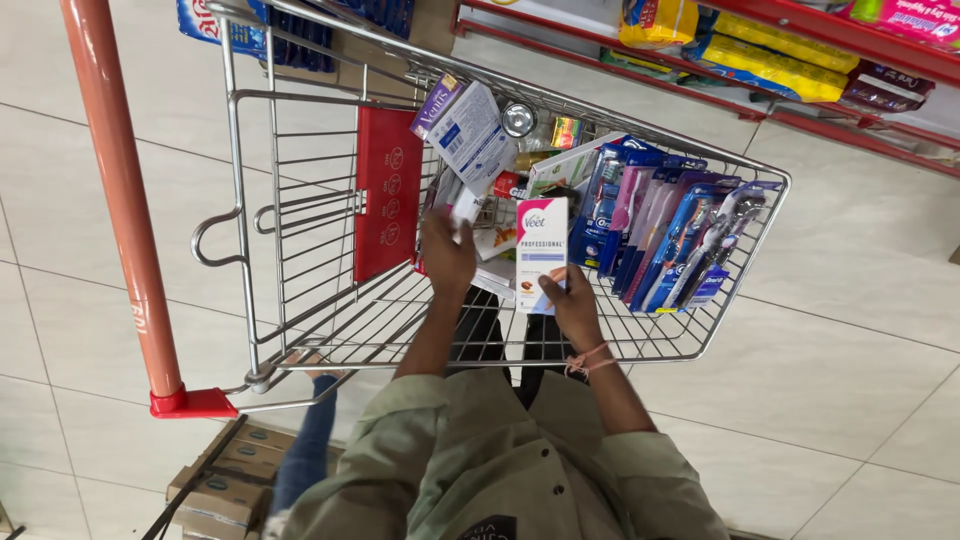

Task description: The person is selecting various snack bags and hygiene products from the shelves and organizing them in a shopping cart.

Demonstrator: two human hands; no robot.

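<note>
Cart's (300,200) already pretty loaded, judging by what's in there: a row of toothbrush packs (660,235) is lined up along the far wall, just right of the right hand (573,305), and more boxes plus a shiny round lid are piled above the left hand (447,252). So plenty of stocking looks done, though the near stretch of wire floor below both hands is bare.

A tall white box (541,252) with a pink corner is clamped at its bottom edge by the right hand and held upright over the basket, not yet laid down. The left hand is closed on a smaller white pack (466,208) just beside it.

Materials: glossy cardboard cartons, clear stiff blister plastic on the brushes, chromed wire mesh, a matte orange handle bar, a red plastic seat flap.
</note>
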